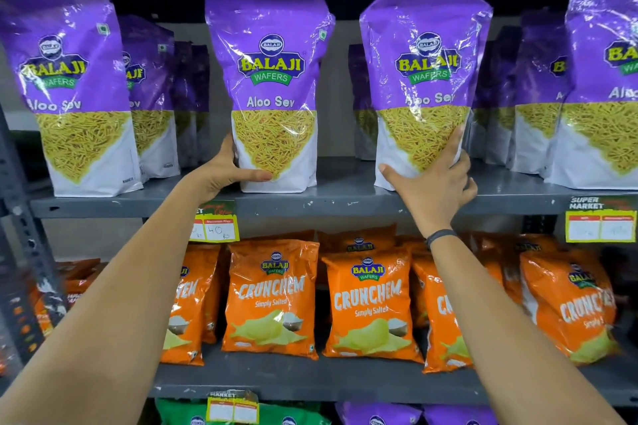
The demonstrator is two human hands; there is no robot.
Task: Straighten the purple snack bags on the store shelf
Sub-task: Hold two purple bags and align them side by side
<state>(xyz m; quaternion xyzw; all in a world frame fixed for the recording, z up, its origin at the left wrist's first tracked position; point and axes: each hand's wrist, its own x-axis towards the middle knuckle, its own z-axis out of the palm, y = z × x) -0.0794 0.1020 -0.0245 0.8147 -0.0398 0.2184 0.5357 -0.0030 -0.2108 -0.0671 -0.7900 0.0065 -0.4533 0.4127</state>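
Note:
Purple Aloo Sev bags stand in rows on the grey upper shelf (345, 198). My left hand (221, 176) grips the lower left corner of the middle bag (272, 86), which stands upright. My right hand (438, 179) wraps the bottom of the right-centre bag (424, 79), thumb on its left lower corner, fingers up its right side; this bag leans slightly. Another front bag (72, 90) stands at the far left and one (600, 86) at the far right, with more bags behind each.
Orange Crunchem bags (272, 297) fill the shelf below. Yellow price tags (215, 228) hang on the upper shelf's front edge, another tag (600, 226) at the right. A perforated metal upright (20, 217) frames the left side. Green and purple bags show at the bottom.

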